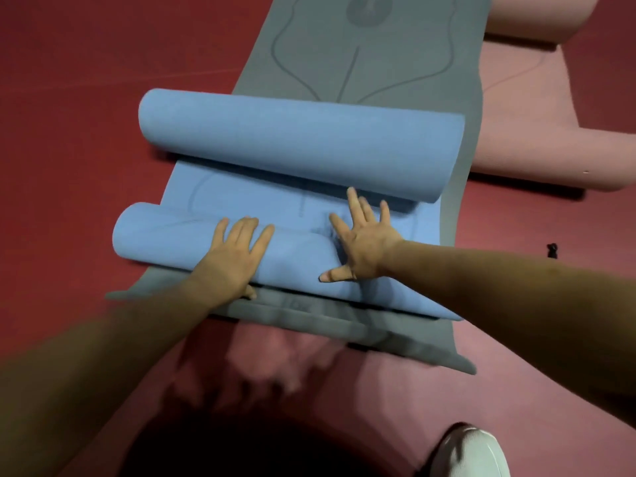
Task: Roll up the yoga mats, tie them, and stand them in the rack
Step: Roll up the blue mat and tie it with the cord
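Blue mat (303, 146) half rolled under my spread left hand (234, 253) and right hand (361, 242); grey mat (344, 46), 12 o'clock, waits flat.

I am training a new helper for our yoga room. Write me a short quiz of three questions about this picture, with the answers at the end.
1. True or false: the blue foam yoga mat is curled into a roll at both ends.
2. What lies directly under the blue mat? A) a flat grey yoga mat B) a white towel C) a wooden rack
3. Fill in: the left hand and the right hand press with straight fingers on the ____ roll (near or far from the person).
Key: 1 true; 2 A; 3 near.
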Available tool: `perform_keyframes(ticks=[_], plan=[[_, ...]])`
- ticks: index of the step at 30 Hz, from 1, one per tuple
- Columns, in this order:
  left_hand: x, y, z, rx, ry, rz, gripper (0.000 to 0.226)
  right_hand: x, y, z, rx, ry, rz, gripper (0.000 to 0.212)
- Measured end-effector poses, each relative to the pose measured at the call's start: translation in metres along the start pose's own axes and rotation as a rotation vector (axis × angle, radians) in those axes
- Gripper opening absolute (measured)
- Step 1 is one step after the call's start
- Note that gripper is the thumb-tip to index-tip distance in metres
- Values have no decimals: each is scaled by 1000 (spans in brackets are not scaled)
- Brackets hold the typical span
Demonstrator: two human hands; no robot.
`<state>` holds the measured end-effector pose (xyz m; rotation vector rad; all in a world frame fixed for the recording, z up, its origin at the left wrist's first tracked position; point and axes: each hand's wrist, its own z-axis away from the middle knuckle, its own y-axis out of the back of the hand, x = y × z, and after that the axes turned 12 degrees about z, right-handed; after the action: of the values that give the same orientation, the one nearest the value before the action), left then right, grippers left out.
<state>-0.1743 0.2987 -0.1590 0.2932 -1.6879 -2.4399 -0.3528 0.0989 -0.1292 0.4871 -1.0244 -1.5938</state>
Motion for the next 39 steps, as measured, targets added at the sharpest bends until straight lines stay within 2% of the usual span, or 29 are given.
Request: perform_keyframes(ticks=[3, 5, 7, 9, 12, 15, 19, 20, 22, 24, 27, 29, 30, 33, 34, 37, 38, 39], plan=[[9, 14, -11, -62, 32, -64, 130, -15, -12, 10, -13, 130, -26, 130], [9, 24, -17, -78, 7, -116, 116, -23, -15, 9, 4, 104, 6, 133], [5, 32, -21, -88, -31, -109, 107, -21, -9, 3, 14, 83, -37, 125], [-1, 41, -24, -129, -61, -48, 106, -15, 0, 2, -3, 145, -108, 113], [-6, 46, -19, -288, -162, 92, 107, -15, -10, 18, -154, 251, -290, 97], [4, 39, -6, -447, -230, 177, 112, -20, -27, 32, -275, 308, -415, 99], [1, 35, -11, -521, -164, 359, 117, -15, -14, 22, -377, 336, -480, 101], [-2, 33, -14, -503, -152, 327, 118, -11, -7, 21, -363, 348, -447, 97], [-7, 28, -11, -459, -121, 230, 122, 0, 4, 20, -302, 340, -386, 77], [-12, 26, -2, -400, -76, 241, 126, 18, 10, 16, -178, 258, -298, 58], [-21, 34, 6, -326, -1, 363, 125, 32, 12, 9, 47, -19, -32, 63], [-20, 42, 1, -310, 5, 361, 108, 17, 13, 11, 152, -54, -112, 65], [-18, 42, -4, -308, -13, 307, 94, 6, 12, 15, 140, 2, -176, 72], [-15, 43, -15, -293, -2, 169, 67, -28, -2, 27, -81, 128, -166, 104], [-13, 43, -16, -234, 7, 143, 60, -31, -8, 26, -114, 120, -156, 110], [1, 29, -11, 155, -96, 62, 22, -14, -7, 11, -155, 110, -277, 120], [6, 23, -10, 237, -124, 66, 20, -4, -4, 4, -165, 101, -322, 123], [11, 19, -10, 275, -147, 83, 29, 5, 0, 0, -168, 84, -350, 122]])
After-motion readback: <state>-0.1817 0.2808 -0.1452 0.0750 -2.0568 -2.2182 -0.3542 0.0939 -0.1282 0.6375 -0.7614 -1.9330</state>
